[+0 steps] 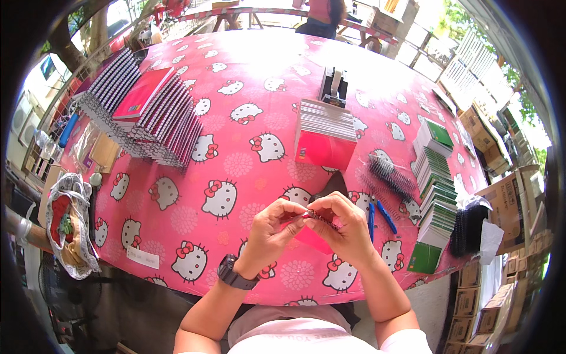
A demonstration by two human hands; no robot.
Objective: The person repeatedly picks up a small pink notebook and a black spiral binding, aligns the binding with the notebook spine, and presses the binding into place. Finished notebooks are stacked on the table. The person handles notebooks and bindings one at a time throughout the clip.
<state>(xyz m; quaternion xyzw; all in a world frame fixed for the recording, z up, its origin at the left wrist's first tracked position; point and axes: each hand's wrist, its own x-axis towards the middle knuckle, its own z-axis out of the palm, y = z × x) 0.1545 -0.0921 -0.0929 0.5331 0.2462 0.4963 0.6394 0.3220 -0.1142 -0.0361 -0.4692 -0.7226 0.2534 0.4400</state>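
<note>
Both hands meet near the table's front edge over a small pink-covered notebook. My left hand pinches the notebook's upper edge between thumb and fingertips, a dark watch on that wrist. My right hand is closed at the same edge, thumb and fingers on a dark spiral wire coil that runs along it. How far the coil is threaded is hidden by the fingers. Just right of my right hand lies a blue-handled tool, with another blue piece beside it.
Beyond my hands stands a stack of pink-covered pads, with a black tape dispenser behind it. Loose black coils lie to the right, beside a row of green-covered pads. Spiral-bound notebooks are piled at left. A cloth bag hangs at the left edge.
</note>
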